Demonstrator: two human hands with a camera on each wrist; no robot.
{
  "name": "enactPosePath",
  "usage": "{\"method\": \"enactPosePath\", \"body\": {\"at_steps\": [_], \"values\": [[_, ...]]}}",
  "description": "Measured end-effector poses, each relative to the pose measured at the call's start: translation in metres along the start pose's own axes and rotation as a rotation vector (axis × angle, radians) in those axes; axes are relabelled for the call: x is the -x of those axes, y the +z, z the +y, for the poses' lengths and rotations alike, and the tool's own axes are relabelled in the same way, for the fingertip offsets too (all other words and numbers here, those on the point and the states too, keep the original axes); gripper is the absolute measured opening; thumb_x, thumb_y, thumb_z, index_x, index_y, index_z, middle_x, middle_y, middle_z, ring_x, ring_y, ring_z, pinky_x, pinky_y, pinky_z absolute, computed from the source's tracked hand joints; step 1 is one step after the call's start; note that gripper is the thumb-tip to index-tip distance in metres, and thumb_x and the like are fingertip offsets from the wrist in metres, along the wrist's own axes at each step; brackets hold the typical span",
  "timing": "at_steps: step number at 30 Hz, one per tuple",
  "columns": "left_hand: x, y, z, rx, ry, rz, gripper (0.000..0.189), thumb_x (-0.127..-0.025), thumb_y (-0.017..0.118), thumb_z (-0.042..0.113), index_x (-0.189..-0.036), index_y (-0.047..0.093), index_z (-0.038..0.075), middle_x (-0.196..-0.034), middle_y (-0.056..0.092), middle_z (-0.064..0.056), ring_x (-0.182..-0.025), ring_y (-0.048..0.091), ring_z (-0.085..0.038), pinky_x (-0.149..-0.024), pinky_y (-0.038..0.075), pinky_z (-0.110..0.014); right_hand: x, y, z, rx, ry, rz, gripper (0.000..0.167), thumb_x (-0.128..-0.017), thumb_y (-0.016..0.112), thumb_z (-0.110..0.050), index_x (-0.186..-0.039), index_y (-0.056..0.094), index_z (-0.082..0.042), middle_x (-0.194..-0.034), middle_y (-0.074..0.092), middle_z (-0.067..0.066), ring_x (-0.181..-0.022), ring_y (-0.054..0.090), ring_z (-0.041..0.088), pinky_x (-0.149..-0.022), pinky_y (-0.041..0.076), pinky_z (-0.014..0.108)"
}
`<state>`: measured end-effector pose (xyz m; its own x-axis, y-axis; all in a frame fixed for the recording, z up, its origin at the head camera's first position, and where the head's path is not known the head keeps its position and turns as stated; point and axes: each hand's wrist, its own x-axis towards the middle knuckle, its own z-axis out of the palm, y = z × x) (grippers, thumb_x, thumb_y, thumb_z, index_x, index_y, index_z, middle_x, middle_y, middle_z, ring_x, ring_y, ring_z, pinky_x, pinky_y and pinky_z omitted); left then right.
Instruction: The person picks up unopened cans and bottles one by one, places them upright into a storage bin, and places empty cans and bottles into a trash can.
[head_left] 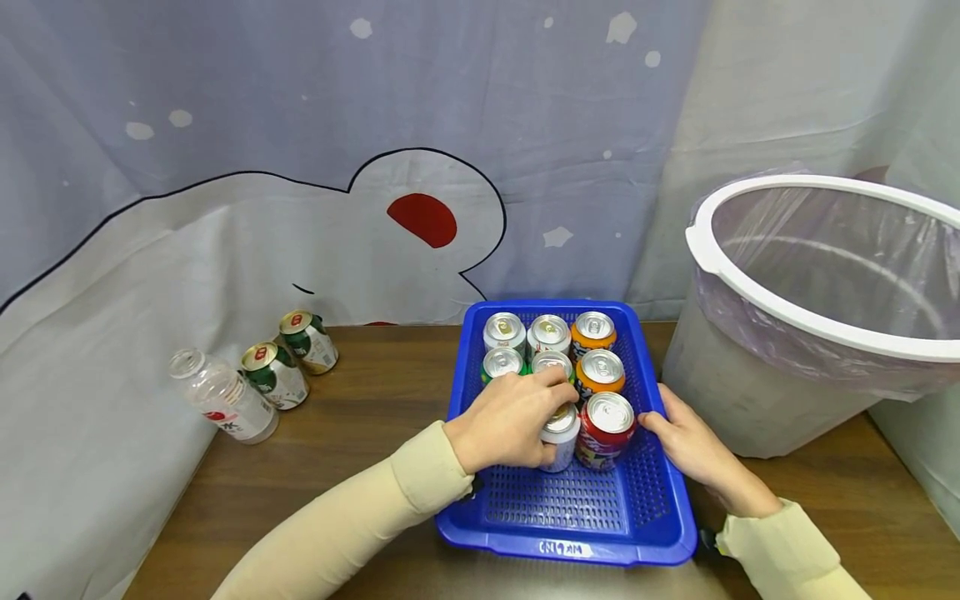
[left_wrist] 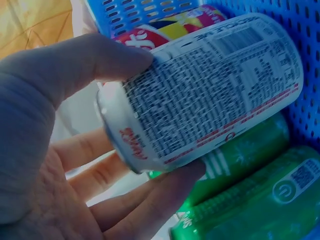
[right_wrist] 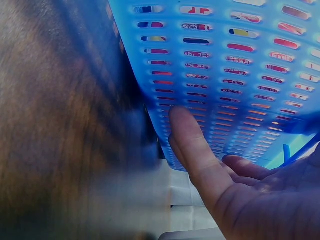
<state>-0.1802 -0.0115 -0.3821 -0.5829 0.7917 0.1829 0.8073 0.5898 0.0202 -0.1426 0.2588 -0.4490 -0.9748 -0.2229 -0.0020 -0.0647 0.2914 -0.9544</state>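
My left hand [head_left: 510, 421] grips a white can [head_left: 559, 433] near its top, thumb on the near side and fingers on the far side. That can is inside a blue plastic basket [head_left: 555, 550], left of a red can [head_left: 606, 429]. In the left wrist view, green cans [left_wrist: 250, 155] lie beside the held can. Behind it in the head view stand orange cans [head_left: 600, 372] and several white and green ones in rows. My right hand [head_left: 693, 446] holds the basket's right side, thumb over the rim and fingers against the perforated outer wall [right_wrist: 235, 90].
Left on the wooden table [head_left: 360, 417] are a clear plastic bottle [head_left: 225, 396] and two dark green-and-white cans [head_left: 276, 377], all tilted. A large bin [head_left: 750, 367] with a plastic liner stands close to the basket's right. A patterned curtain [head_left: 420, 108] hangs behind.
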Motion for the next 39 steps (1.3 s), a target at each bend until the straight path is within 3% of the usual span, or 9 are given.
{"method": "enactPosePath", "body": {"at_steps": [10,15,21,26,32,39], "values": [[0.009,-0.012,-0.003,-0.039,0.022,-0.008,0.055,-0.077,0.089,0.036,-0.127,0.069,0.022,-0.116,0.065,0.007,-0.075,0.066,-0.009,-0.057,0.055,-0.028,0.0,0.0,0.0,0.008,0.0,0.005,0.044,-0.1,0.042,0.002,-0.142,0.036,0.012,-0.127,0.058,0.041,-0.096,0.073,0.03,-0.074,0.064,0.044],[0.015,-0.022,-0.006,0.027,-0.014,-0.023,0.05,-0.082,0.084,0.04,-0.127,0.069,0.023,-0.117,0.065,0.009,-0.078,0.067,-0.012,-0.059,0.056,-0.031,0.0,0.0,-0.001,0.001,0.001,-0.003,0.044,-0.1,0.041,0.001,-0.142,0.035,0.011,-0.127,0.058,0.041,-0.096,0.073,0.032,-0.074,0.064,0.045],[0.023,-0.031,-0.016,0.151,-0.057,0.001,0.049,-0.088,0.078,0.044,-0.131,0.069,0.022,-0.124,0.068,0.007,-0.091,0.069,-0.012,-0.071,0.059,-0.032,0.0,0.0,0.0,-0.002,0.006,-0.004,0.045,-0.1,0.041,0.001,-0.143,0.034,0.012,-0.128,0.058,0.042,-0.097,0.073,0.032,-0.074,0.064,0.045],[0.035,-0.034,-0.026,0.236,-0.087,0.06,0.048,-0.088,0.079,0.042,-0.13,0.069,0.019,-0.117,0.07,0.006,-0.09,0.064,-0.008,-0.074,0.055,-0.03,0.0,0.0,0.0,0.006,-0.005,-0.001,0.045,-0.1,0.041,0.001,-0.143,0.035,0.012,-0.128,0.058,0.041,-0.097,0.073,0.029,-0.074,0.064,0.043],[0.051,-0.031,-0.04,0.343,-0.127,0.21,0.04,-0.088,0.081,0.033,-0.122,0.07,0.017,-0.113,0.073,0.004,-0.097,0.072,-0.012,-0.081,0.058,-0.03,0.0,-0.001,0.0,0.014,-0.004,-0.002,0.044,-0.101,0.041,0.001,-0.143,0.035,0.011,-0.129,0.057,0.04,-0.096,0.073,0.024,-0.075,0.063,0.04],[0.072,-0.023,-0.062,0.35,-0.211,0.351,0.035,-0.088,0.081,0.029,-0.118,0.073,0.014,-0.111,0.072,0.004,-0.1,0.07,-0.011,-0.084,0.059,-0.033,0.0,-0.001,0.0,0.022,0.001,-0.003,0.043,-0.101,0.041,0.0,-0.142,0.035,0.011,-0.129,0.058,0.04,-0.096,0.073,0.026,-0.075,0.064,0.041]]}}
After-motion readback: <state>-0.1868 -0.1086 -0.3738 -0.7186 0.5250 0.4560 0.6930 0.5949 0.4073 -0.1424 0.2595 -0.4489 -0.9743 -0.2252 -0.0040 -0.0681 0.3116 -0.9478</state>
